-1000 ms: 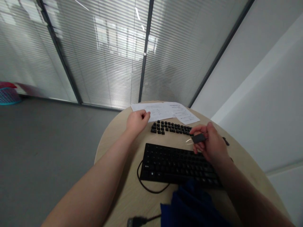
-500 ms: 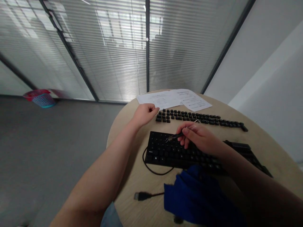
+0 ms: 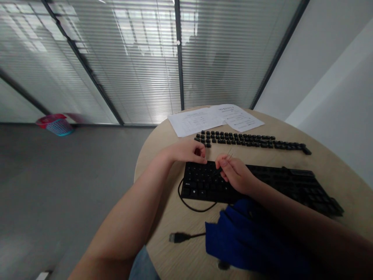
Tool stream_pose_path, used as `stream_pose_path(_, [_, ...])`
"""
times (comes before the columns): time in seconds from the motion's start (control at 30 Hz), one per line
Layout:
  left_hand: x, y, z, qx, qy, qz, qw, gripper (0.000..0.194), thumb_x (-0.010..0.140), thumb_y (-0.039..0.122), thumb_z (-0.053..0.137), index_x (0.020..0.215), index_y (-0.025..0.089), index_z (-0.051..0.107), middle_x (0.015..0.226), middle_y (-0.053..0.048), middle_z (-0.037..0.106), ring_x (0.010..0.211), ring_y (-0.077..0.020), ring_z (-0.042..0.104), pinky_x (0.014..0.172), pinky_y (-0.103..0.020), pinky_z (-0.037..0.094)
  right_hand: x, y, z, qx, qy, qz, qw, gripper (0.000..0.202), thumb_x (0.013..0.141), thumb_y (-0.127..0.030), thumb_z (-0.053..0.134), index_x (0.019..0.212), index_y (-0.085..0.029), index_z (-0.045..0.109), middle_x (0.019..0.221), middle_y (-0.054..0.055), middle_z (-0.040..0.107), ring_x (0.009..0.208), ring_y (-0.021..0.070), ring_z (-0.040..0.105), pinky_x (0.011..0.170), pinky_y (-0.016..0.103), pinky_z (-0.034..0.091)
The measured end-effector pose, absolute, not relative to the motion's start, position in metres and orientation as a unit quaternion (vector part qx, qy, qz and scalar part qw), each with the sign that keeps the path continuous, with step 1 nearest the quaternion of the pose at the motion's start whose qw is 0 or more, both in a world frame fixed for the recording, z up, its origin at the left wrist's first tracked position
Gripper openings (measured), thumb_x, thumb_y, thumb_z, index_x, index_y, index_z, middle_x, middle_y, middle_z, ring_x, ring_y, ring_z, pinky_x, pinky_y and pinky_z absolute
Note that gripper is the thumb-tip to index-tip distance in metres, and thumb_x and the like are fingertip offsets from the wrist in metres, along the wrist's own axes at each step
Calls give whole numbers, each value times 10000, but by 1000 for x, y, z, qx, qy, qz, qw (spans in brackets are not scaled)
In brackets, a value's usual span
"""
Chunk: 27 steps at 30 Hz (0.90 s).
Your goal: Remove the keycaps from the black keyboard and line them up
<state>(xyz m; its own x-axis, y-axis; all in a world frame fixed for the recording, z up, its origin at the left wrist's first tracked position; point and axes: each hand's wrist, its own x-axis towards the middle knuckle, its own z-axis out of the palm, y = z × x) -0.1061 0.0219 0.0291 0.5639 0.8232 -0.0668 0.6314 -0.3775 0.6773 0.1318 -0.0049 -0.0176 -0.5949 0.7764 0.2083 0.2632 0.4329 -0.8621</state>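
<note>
A black keyboard (image 3: 195,179) lies on the round wooden table, with several keycaps off its upper left part. My right hand (image 3: 236,175) is closed round a keycap puller (image 3: 229,153), whose thin wires stick up past the fingers; its lower end is over the keys and hard to see. At the keyboard's top left edge is my left hand (image 3: 189,151), fingers curled in with the thumb low. Whatever its fingertips may hold is hidden. Beyond both hands, loose black keycaps (image 3: 233,137) stand in long rows.
Printed paper sheets (image 3: 201,119) lie at the table's (image 3: 157,155) far edge. A blue cloth (image 3: 230,241) sits in front of the keyboard, beside a USB plug (image 3: 179,237) on its cable. On the floor at left stands a red and blue basket (image 3: 60,126).
My left hand has come from beside the loose keycaps down and right to the keyboard's top edge. My right hand has shifted slightly left, and the puller has turned more upright.
</note>
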Motion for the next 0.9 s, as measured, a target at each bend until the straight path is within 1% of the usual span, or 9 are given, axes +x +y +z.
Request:
stream_pose_path(0.17, [-101, 21, 27, 813, 421, 120, 384, 201, 668, 339, 745, 824, 220, 701, 726, 6, 652, 670, -161, 582, 600, -270, 392, 129, -5, -18, -333, -771, 457, 295, 451, 1011, -570, 321, 838, -206, 521, 582, -46, 482, 471, 102, 450, 463, 218, 347])
stream_pose_path(0.33, [-98, 21, 22, 822, 424, 113, 363, 247, 642, 320, 758, 856, 223, 679, 786, 5, 665, 722, -175, 586, 606, -271, 376, 129, -5, -18, -349, -747, 487, 289, 474, 998, -609, 310, 832, -210, 504, 580, -48, 490, 460, 99, 450, 447, 208, 351])
stream_pose_path(0.5, [-96, 22, 21, 830, 422, 106, 350, 229, 658, 310, 732, 849, 215, 649, 804, -5, 662, 752, -185, 589, 637, -282, 391, 129, -5, -16, -335, -747, 502, 279, 484, 986, -629, 314, 811, -213, 490, 569, -53, 460, 451, 97, 428, 442, 212, 342])
stream_pose_path(0.6, [-96, 22, 21, 826, 415, 99, 370, 251, 671, 315, 725, 884, 209, 646, 831, -17, 664, 767, -189, 594, 656, -288, 415, 130, -5, -15, -323, -765, 487, 270, 451, 1005, -578, 310, 808, -214, 489, 561, -51, 459, 457, 103, 429, 452, 220, 329])
stream_pose_path(0.73, [-96, 24, 19, 824, 412, 102, 374, 293, 660, 314, 739, 919, 201, 660, 846, -27, 665, 773, -193, 595, 670, -303, 431, 132, -6, -14, -295, -816, 429, 250, 354, 1016, -460, 366, 795, -216, 498, 554, -46, 453, 496, 118, 450, 493, 238, 321])
stream_pose_path(0.9, [-97, 25, 15, 822, 409, 109, 380, 277, 664, 306, 737, 913, 207, 669, 826, -19, 660, 761, -184, 588, 681, -299, 431, 132, -9, -7, -263, -867, 352, 237, 260, 984, -356, 427, 801, -206, 534, 625, -23, 537, 565, 129, 489, 574, 259, 335])
